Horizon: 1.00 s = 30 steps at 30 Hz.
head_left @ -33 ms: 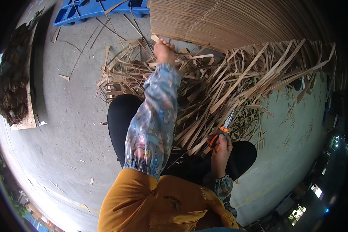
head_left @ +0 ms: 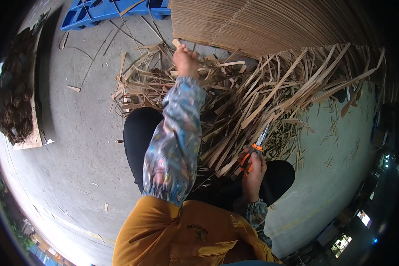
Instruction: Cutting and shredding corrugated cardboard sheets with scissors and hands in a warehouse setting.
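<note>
With my left arm stretched far forward, my left hand has its fingers closed around a short tan cardboard strip, whose end sticks out past the fingers. That hand is above the far side of a tangled heap of cardboard strips, near the lower left corner of a tall stack of corrugated cardboard sheets. By my right knee, my right hand grips pliers with orange and black handles. Their narrow metal jaws point away from me, at the heap's near right side.
A blue plastic pallet lies at the far left. Along the left side, a dark, rough brown mass rests on a pale board. Loose strips and scraps are scattered over the grey concrete floor. My bent knees flank the heap's near side.
My left hand has shifted slightly left and a little toward me, still with the cardboard strip. My right hand and the pliers have barely moved.
</note>
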Motion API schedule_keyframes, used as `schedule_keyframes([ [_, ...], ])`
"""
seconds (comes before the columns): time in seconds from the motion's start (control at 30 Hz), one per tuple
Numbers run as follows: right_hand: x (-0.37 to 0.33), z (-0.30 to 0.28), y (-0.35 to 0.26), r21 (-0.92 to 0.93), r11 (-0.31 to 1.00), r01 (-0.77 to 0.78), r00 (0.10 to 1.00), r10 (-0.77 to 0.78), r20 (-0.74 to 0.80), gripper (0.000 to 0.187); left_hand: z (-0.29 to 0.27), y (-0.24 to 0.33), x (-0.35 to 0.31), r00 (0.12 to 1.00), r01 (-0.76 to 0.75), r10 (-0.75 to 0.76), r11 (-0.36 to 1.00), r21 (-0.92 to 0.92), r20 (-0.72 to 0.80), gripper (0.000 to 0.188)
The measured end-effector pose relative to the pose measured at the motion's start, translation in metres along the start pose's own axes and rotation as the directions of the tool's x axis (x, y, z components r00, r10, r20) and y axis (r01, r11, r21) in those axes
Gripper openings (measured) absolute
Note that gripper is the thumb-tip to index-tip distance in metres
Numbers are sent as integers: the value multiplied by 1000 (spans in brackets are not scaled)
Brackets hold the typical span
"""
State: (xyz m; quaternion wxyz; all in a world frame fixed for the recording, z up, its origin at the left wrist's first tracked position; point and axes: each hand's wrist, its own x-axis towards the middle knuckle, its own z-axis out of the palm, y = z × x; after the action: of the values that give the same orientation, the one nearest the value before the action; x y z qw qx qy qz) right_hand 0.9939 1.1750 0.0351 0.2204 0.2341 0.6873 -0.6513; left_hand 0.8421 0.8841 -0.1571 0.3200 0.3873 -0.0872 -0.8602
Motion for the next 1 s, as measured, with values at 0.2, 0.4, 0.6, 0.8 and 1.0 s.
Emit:
schedule_keyframes([
  [0.2,9,6,2,110,993,48,997,-55,58,19,-57,-19,-97,990,8,40,945,328,-138,11],
  [0.4,2,-9,-33,-59,989,138,990,-138,9,24,25,0,-142,688,-651,449,37,758,570,45],
  [0.6,37,-47,-168,-117,618,778,621,-784,-11,28,157,-9,-225,549,-785,81,392,480,832,73],
  [0.8,107,-81,-282,-331,581,744,568,-810,-145,23,185,-42,-259,674,-465,-215,621,631,707,104],
  [1.0,147,-19,-172,-616,567,546,774,-623,113,24,214,-82,-285,638,-668,-75,443,599,767,113],
])
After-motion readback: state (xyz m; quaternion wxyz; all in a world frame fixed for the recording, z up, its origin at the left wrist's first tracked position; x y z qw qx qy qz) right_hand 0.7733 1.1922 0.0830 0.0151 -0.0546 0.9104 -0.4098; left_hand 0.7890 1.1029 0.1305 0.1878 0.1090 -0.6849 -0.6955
